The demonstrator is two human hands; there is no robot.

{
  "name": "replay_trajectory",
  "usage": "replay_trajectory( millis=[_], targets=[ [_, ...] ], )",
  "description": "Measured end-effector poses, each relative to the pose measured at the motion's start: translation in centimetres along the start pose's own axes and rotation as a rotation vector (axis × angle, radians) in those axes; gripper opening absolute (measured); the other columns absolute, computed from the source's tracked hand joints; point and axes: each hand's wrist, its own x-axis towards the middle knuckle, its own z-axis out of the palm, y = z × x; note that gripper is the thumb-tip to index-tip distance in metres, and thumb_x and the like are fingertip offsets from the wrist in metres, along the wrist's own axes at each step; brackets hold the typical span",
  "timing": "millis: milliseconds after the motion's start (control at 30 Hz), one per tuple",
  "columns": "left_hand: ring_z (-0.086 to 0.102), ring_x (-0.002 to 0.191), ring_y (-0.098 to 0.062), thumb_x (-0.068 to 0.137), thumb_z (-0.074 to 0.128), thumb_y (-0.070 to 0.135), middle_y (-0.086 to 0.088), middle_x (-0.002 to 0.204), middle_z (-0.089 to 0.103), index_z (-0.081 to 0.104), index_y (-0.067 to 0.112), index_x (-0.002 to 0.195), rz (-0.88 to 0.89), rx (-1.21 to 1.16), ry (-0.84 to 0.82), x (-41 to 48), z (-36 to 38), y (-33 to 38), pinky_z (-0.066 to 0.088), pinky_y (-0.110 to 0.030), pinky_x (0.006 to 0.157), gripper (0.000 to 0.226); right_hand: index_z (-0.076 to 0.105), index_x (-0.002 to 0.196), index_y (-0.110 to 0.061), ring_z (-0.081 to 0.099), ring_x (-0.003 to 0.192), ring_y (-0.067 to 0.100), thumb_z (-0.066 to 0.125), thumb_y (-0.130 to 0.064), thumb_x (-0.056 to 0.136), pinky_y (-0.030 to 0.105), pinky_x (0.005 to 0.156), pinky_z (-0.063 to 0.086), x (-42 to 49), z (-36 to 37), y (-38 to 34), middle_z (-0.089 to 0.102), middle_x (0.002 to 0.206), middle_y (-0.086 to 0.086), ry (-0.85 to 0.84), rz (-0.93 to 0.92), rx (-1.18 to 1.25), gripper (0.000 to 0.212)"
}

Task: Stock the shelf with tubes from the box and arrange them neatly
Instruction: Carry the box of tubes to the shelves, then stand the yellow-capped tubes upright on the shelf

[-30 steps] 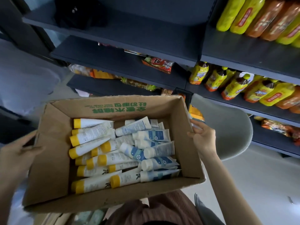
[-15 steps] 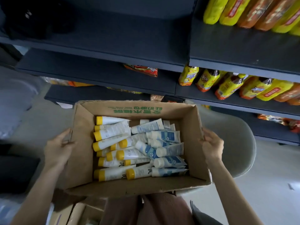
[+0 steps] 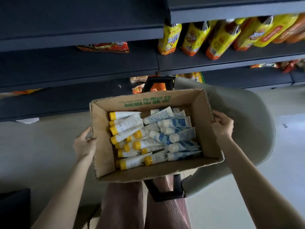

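The person stands before the dark shelf (image 3: pixel 74 66) with an open cardboard box (image 3: pixel 102 129) held over a grey chair (image 3: pixel 247 126). The left hand (image 3: pixel 85 144) clasps its left wall and the right hand (image 3: pixel 222 124) curls over the right rim. The tubes (image 3: pixel 148 138) all lie heaped inside it (yellow caps left, white caps with blue print right), and yellow bottles (image 3: pixel 214 37) line the shelving upper right.

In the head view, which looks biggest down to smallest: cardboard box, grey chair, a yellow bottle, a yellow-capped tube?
1. cardboard box and grey chair: too close to rank, since the box hides part of the chair.
2. yellow bottle.
3. yellow-capped tube.
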Motion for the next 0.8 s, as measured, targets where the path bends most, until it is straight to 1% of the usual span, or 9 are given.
replay_trajectory(
  millis=[67, 167, 267, 367, 433, 533, 600, 700, 800],
  targets=[
    [0.061, 0.105, -0.024, 0.084, 0.062, -0.005, -0.012, 0.127, 0.061, 0.047, 0.01, 0.138, 0.005, -0.011, -0.035, 1.6, 1.1, 0.3, 0.047, -0.042, 0.1, 0.058, 0.07, 0.11, -0.02, 0.064, 0.089, 0.016, 0.059, -0.004, 0.079, 0.036, 0.091, 0.052, 0.6, 0.8, 0.6, 0.07, 0.09, -0.001, 0.012, -0.002, -0.003, 0.036],
    [0.063, 0.101, -0.024, 0.084, 0.063, -0.006, -0.016, 0.124, 0.062, 0.047, 0.007, 0.137, 0.053, 0.028, -0.052, 2.4, 2.4, -0.1, 0.049, -0.041, 0.096, 0.057, 0.069, 0.113, -0.019, 0.065, 0.098, 0.023, 0.057, 0.002, 0.078, 0.042, 0.096, 0.05, 1.5, 1.7, 2.2, 0.071, 0.103, 0.007, 0.054, 0.052, -0.02, 0.043],
    [0.063, 0.107, -0.028, 0.083, 0.063, -0.004, -0.018, 0.129, 0.059, 0.047, 0.003, 0.137, 0.111, 0.068, -0.083, 2.1, 2.7, -1.1, 0.049, -0.047, 0.096, 0.057, 0.067, 0.117, -0.021, 0.064, 0.102, 0.024, 0.056, 0.004, 0.079, 0.042, 0.098, 0.049, 1.7, 2.3, 3.2, 0.069, 0.104, 0.004, 0.074, 0.088, -0.027, 0.046],
    [0.063, 0.104, -0.032, 0.085, 0.058, -0.007, -0.021, 0.118, 0.065, 0.044, 0.002, 0.138, 0.148, 0.107, -0.158, 2.7, 2.3, -1.0, 0.049, -0.05, 0.094, 0.055, 0.064, 0.12, -0.017, 0.063, 0.107, 0.023, 0.055, 0.002, 0.082, 0.039, 0.099, 0.048, 1.4, 2.4, 3.1, 0.069, 0.109, 0.005, 0.063, 0.107, -0.063, 0.044],
    [0.064, 0.09, -0.031, 0.086, 0.054, -0.008, -0.016, 0.103, 0.069, 0.045, 0.002, 0.137, 0.156, 0.125, -0.236, 2.9, 1.9, -0.6, 0.051, -0.05, 0.087, 0.053, 0.06, 0.126, -0.014, 0.059, 0.112, 0.027, 0.054, 0.001, 0.083, 0.034, 0.096, 0.047, 0.9, 2.4, 2.6, 0.066, 0.117, 0.01, 0.037, 0.108, -0.12, 0.045],
    [0.059, 0.071, -0.022, 0.087, 0.055, -0.005, -0.005, 0.085, 0.065, 0.047, 0.005, 0.135, 0.18, 0.173, -0.34, 3.0, 0.6, -0.2, 0.053, -0.045, 0.077, 0.049, 0.046, 0.138, -0.014, 0.051, 0.12, 0.034, 0.053, 0.0, 0.082, 0.034, 0.097, 0.041, -0.8, 3.2, 1.5, 0.057, 0.13, 0.015, 0.011, 0.092, -0.263, 0.057],
    [0.062, 0.081, -0.023, 0.089, 0.057, 0.0, -0.009, 0.095, 0.064, 0.039, 0.009, 0.142, 0.134, 0.187, -0.434, 3.4, -0.4, 0.1, 0.055, -0.043, 0.081, 0.057, 0.037, 0.143, -0.012, 0.043, 0.128, 0.033, 0.053, 0.002, 0.081, 0.036, 0.105, 0.037, -3.0, 4.3, 0.7, 0.048, 0.139, 0.016, 0.067, 0.076, -0.277, 0.066],
    [0.064, 0.082, -0.02, 0.091, 0.06, 0.006, -0.013, 0.106, 0.061, 0.034, 0.011, 0.144, 0.04, 0.129, -0.561, 4.2, -2.2, 0.6, 0.055, -0.027, 0.069, 0.059, 0.033, 0.143, -0.006, 0.03, 0.139, 0.029, 0.054, 0.001, 0.085, 0.035, 0.113, 0.025, -7.4, 7.5, -0.5, 0.035, 0.148, 0.015, 0.159, -0.033, -0.247, 0.063],
    [0.065, 0.083, -0.023, 0.092, 0.058, 0.006, -0.017, 0.102, 0.062, 0.037, 0.01, 0.142, 0.004, 0.059, -0.67, 4.6, -3.8, 1.1, 0.054, -0.027, 0.068, 0.054, 0.031, 0.144, -0.006, 0.024, 0.142, 0.025, 0.056, 0.0, 0.089, 0.033, 0.114, 0.021, -11.9, 12.0, -0.8, 0.026, 0.153, 0.013, 0.067, -0.03, -0.132, 0.061]
  ],
)
